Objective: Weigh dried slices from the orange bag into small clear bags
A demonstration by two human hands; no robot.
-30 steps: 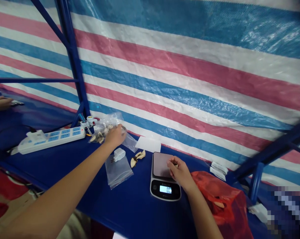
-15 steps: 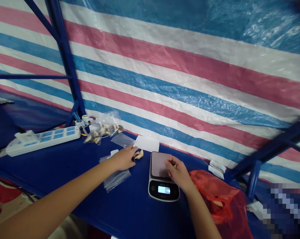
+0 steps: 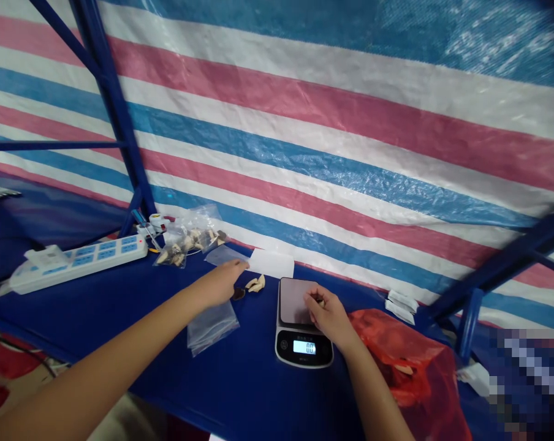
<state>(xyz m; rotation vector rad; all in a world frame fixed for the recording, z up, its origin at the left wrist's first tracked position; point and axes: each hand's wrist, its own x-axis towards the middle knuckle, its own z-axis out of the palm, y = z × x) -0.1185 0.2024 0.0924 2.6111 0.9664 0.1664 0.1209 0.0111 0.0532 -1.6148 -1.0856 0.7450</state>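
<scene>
My left hand (image 3: 222, 283) is over the table, its fingers stretched towards the edge of a white sheet of paper (image 3: 272, 263); I see nothing held in it. Just beneath it lie a dark dried mushroom piece (image 3: 238, 294) and, to the right, pale curled dried pieces (image 3: 255, 283). Clear plastic bags (image 3: 212, 327) are under and in front of its wrist. Above the plate of a digital kitchen scale (image 3: 295, 300), my right hand (image 3: 323, 311) is closed around a small pale dried piece (image 3: 322, 303), mostly hidden by the fingers. The display reads 0.0.
A red plastic bag (image 3: 410, 367) stands to the right of the scale, beside white packets (image 3: 401, 306). Filled clear bags (image 3: 192, 239) and a power strip (image 3: 81, 260) are at the back left. Blue metal posts (image 3: 121, 122) and a striped tarp (image 3: 304, 122) rise behind.
My left hand has moved slightly left and up, off the dried pieces, uncovering the dark one. My right hand stays over the scale, and the reading is unchanged.
</scene>
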